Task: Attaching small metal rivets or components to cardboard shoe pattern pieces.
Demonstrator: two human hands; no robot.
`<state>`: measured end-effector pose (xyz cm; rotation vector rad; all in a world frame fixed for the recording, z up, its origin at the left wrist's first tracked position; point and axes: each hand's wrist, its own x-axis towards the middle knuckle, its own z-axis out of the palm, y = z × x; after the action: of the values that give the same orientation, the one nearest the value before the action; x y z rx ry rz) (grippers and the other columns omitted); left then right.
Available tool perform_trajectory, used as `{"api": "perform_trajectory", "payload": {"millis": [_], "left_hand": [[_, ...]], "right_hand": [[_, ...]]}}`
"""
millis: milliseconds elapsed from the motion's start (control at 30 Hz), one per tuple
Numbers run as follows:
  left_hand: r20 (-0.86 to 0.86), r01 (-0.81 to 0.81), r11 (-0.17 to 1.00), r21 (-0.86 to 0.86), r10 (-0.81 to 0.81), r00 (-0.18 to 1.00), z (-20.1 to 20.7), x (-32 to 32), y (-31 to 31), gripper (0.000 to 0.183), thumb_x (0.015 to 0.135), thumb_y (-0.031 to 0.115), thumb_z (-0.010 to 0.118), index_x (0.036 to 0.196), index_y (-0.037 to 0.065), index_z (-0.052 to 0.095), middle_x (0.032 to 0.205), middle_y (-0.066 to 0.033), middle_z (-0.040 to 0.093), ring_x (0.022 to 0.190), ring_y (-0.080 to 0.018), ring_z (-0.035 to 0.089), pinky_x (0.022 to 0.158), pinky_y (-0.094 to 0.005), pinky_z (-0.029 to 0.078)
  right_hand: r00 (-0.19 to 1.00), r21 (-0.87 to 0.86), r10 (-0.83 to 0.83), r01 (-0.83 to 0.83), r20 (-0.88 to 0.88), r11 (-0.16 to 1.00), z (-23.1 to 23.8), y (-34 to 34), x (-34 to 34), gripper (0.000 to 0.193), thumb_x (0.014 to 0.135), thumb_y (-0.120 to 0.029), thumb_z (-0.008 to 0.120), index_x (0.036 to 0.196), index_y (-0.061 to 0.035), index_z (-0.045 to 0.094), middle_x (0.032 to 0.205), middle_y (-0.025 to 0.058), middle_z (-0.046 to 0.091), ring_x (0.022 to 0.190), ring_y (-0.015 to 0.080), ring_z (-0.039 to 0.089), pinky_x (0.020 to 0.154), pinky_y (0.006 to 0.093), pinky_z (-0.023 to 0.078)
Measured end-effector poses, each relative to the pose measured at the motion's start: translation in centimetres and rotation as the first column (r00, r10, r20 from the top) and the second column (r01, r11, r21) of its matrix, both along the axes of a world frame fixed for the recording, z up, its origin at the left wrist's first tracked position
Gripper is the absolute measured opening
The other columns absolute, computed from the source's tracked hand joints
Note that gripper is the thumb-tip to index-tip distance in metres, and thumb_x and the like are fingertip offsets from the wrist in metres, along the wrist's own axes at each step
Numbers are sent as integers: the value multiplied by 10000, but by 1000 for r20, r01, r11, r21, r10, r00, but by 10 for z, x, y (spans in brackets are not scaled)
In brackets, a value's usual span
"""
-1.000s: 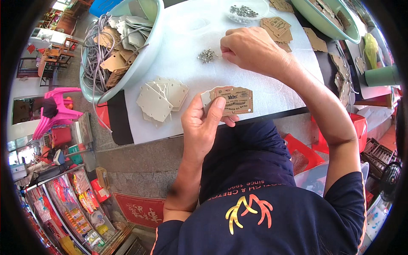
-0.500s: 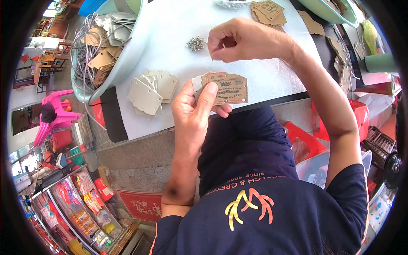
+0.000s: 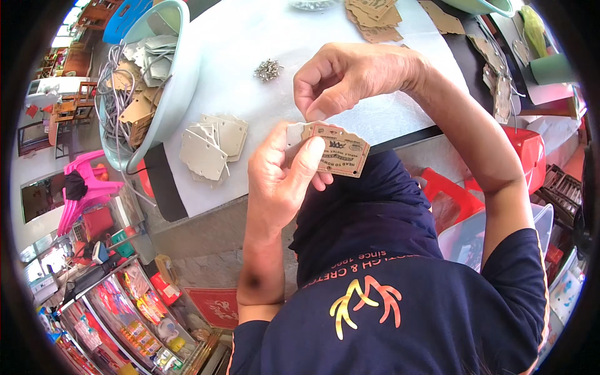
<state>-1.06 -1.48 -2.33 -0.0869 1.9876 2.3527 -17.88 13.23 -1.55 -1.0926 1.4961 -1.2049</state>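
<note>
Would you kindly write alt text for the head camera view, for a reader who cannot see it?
A person's left hand holds a brown cardboard tag while the right hand pinches at its top edge, above a white table. A stack of pale tags, a small pile of metal pins and a pale blue basin of strung tags lie nearby.

1. The lower left corner of the brown cardboard tag [image 3: 337, 149] is covered by the thumb of the left hand [image 3: 281, 181].
2. What is pinched by the right hand [image 3: 350, 75] cannot be made out.
3. The bowl of tags [image 3: 164, 81] is cut off at the top edge.
</note>
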Motion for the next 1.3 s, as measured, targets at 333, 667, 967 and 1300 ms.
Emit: {"api": "perform_trajectory", "payload": {"millis": [333,667,967,1300], "left_hand": [[102,-24,1000,-18,26,994,13,0,6,139,936,105,573,985,7,486,831,-108,678,542,-67,573,461,-190,446],[116,49,998,-47,-43,992,20,2,6,137,925,99,584,982,18,489,828,-87,666,542,-48,559,467,-175,434],[52,-2,996,-93,7,999,16,3,3,130,930,96,587,973,11,500,808,-77,651,550,-49,559,469,-182,433],[20,-17,997,-78,19,1000,12,2,0,103,936,88,573,987,24,510,768,-52,623,554,-59,557,473,-190,430]], "right_hand": [[995,15,71,-72,72,997,-1,4,3,178,831,-187,688,832,-10,664,669,-33,580,582,39,488,501,216,380],[950,57,41,-62,309,996,2,5,10,199,810,-203,693,765,-17,638,607,-19,555,478,37,445,436,204,335],[937,71,-56,33,345,997,5,8,21,220,826,-214,651,772,-3,626,576,-23,514,479,42,440,434,209,332],[910,26,-172,176,377,984,7,14,30,188,833,-188,643,855,-2,634,684,-9,575,512,42,468,452,201,365]]}}
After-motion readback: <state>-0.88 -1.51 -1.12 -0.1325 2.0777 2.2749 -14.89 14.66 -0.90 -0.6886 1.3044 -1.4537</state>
